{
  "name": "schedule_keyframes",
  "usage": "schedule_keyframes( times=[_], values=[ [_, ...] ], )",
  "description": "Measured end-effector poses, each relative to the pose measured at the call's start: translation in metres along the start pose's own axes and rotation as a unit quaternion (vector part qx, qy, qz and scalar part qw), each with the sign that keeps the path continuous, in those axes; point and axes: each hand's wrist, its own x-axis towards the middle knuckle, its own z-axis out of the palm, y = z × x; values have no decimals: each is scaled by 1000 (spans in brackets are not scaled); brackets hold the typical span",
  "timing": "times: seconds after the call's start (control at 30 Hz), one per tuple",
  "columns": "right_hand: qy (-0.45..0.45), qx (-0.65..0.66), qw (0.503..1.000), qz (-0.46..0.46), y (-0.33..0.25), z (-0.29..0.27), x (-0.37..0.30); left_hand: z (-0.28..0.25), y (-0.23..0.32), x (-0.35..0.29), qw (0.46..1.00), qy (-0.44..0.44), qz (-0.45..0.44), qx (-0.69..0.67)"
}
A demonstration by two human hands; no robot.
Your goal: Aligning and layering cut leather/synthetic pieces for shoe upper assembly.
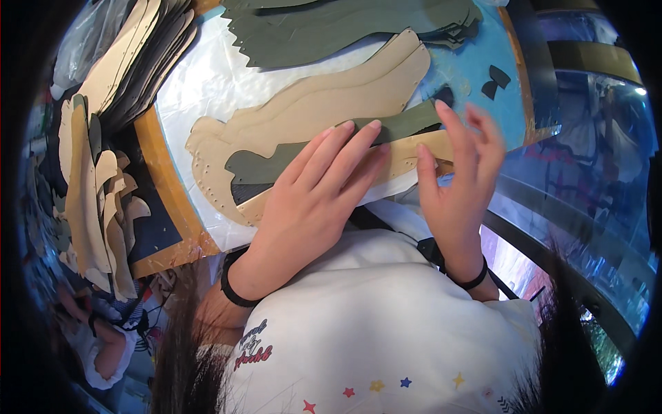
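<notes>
My left hand point(307, 183) lies flat with fingers stretched over a dark green cut piece point(403, 124), which looks like leather or a similar sheet material. This long strip rests on beige cut pieces point(214, 169), with a black textured layer point(249, 192) showing along its lower left edge. Over the strip's right end, my right hand point(465, 162) is held with thumb and fingers apart and nothing visible between them. Just beyond the fingertips is a small dark piece point(445, 94). Larger beige pieces point(331, 83) overlap behind the strip.
A stack of dark green pieces point(331, 31) covers the table's far side. Two small black pieces point(495, 81) lie at the right on the blue surface point(483, 41). Piles of beige and dark pieces point(127, 62) stand at the left. A wooden edge point(165, 179) borders the worktop.
</notes>
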Motion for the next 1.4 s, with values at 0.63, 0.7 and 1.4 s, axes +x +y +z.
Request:
schedule_keyframes(
  times=[0.63,0.7,1.4],
  values=[
    [-120,387,869,284,-6,-18,30,-1,1,-1,1000,-1,-12,5],
    [-150,427,842,295,-3,-21,29,0,2,-2,1000,-2,-17,4],
    [62,-39,997,-33,-27,-18,49,0,1,-1,999,4,5,46]
  ],
)
